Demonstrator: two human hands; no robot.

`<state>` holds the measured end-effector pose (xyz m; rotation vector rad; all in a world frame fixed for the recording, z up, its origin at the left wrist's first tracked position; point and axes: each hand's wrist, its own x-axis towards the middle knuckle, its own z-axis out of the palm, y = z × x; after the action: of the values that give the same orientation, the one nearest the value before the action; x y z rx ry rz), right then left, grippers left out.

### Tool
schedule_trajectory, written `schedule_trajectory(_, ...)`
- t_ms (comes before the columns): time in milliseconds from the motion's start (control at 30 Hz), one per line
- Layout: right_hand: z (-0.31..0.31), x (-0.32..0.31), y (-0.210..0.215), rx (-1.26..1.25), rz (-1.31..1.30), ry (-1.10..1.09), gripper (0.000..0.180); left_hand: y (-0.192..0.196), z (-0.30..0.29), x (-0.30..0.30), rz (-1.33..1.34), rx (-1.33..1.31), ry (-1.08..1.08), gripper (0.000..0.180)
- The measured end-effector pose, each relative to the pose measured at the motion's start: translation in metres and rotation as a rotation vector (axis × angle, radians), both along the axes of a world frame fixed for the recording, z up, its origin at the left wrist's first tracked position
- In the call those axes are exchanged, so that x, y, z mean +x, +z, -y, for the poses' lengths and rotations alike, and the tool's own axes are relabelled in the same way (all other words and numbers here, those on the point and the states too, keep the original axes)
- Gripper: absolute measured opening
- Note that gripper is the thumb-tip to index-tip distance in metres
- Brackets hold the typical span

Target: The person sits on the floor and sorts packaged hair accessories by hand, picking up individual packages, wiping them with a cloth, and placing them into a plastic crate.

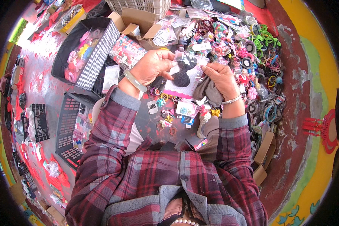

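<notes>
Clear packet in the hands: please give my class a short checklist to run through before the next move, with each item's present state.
1. Left hand holding the clear packet: ok, on its left side.
2. Right hand holding it too: ok, at its right edge.
3. Right hand free of other things: not ok, grey-brown cloth hangs from it.
4. Black contents visible: ok.
5. Packet sealed: cannot tell.
6. Ground between the feet clear: not ok, small accessories lie there.

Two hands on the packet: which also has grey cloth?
The right hand: grey cloth bunches beneath its fingers. The left hand holds only the packet.
</notes>
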<state>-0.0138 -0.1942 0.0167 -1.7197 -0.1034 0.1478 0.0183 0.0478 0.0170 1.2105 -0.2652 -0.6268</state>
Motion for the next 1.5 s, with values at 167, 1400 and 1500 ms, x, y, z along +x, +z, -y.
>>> schedule_trajectory(167,-0.002,-0.001,0.002,-0.048,0.004,0.016,0.014,-0.006,0.0,0.002,0.044,0.028,0.012,0.014)
schedule_trajectory(1400,-0.012,-0.001,-0.002,0.145,-0.222,0.035,0.019,0.003,0.015,-0.008,0.173,0.218,0.056,0.014)
schedule_trajectory(1500,-0.013,-0.002,0.006,0.163,-0.216,0.036,0.02,0.002,0.023,-0.01,0.15,0.042,0.093,0.019)
